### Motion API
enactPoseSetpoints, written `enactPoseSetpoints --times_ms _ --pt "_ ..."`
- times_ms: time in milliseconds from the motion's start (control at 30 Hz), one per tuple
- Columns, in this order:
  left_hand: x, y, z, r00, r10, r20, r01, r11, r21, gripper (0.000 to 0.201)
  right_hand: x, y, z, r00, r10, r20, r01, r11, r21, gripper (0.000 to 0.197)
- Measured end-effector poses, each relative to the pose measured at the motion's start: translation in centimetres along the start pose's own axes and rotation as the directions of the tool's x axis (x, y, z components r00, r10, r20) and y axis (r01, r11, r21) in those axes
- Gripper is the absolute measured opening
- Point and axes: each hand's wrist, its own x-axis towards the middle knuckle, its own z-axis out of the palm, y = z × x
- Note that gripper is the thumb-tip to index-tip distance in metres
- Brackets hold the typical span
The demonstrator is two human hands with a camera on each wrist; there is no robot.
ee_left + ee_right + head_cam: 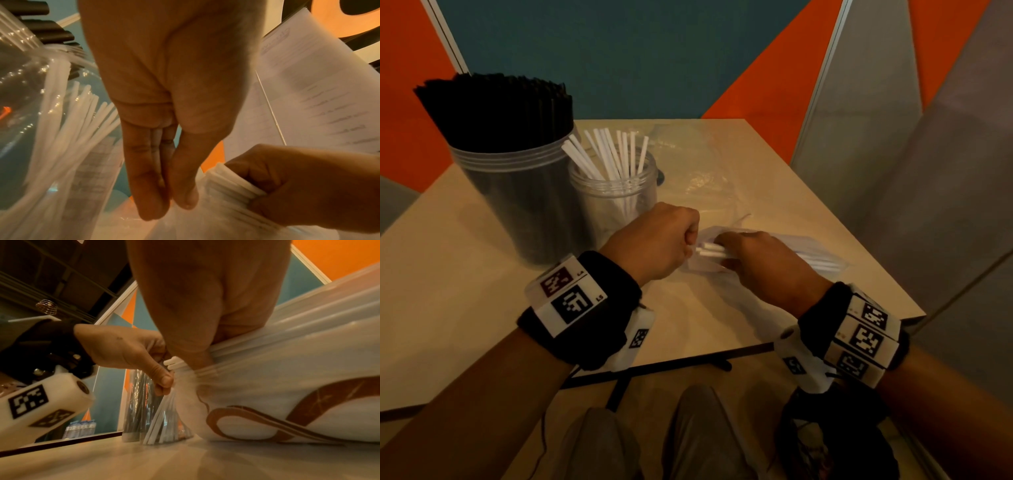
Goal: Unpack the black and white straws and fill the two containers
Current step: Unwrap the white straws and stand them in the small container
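Note:
A clear bag [822,255] of white straws lies on the table, right of centre. My left hand [688,245] pinches its open edge [179,216]. My right hand [726,255] reaches into the mouth and grips a bundle of white straws [710,249], whose ends stick out between the hands [174,364]. In the left wrist view the right hand [298,186] wraps the bundle [230,183]. The tall clear container [517,192] at the left is packed with black straws [496,106]. Beside it a smaller clear jar [616,195] holds several white straws [613,154].
A crumpled empty clear bag [695,161] lies behind the hands, right of the jar. The beige table [465,308] ends close to my right wrist. Grey and orange wall panels stand behind and to the right.

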Motion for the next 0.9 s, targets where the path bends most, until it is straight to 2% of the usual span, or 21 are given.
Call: enactPoseSetpoints --times_ms 200,433,600,767,833,900 --pt "-0.1 -0.3 0.1 1.0 -0.009 -0.002 0.009 1.0 0.002 0.013 -0.5 0.0 -0.5 0.998 -0.015 -0.062 0.018 0.998 0.053 0.025" --pt "-0.1 0.3 0.0 0.998 0.045 -0.04 -0.046 0.998 -0.032 0.009 0.2 -0.3 -0.5 0.997 0.053 -0.051 -0.054 0.998 -0.015 0.024" --pt "0.0 -0.5 0.0 1.0 0.008 -0.028 -0.007 0.999 0.039 0.017 0.1 -0.2 -1.4 1.0 -0.002 -0.007 0.002 1.0 -0.023 0.022" --pt "0.0 -1.0 0.7 1.0 -0.019 -0.006 0.02 0.993 0.12 0.016 -0.2 0.0 -3.4 0.992 -0.065 -0.112 0.086 0.978 0.188 0.009" --pt "0.1 -1.2 0.8 0.999 -0.028 0.022 0.025 0.991 0.135 0.016 -0.2 0.1 -4.2 0.986 -0.04 -0.163 0.086 0.954 0.288 0.003" --pt "0.1 -1.3 0.9 0.998 -0.039 0.044 0.032 0.989 0.147 0.017 -0.1 0.0 -5.3 0.979 0.013 -0.203 0.07 0.916 0.396 0.005"
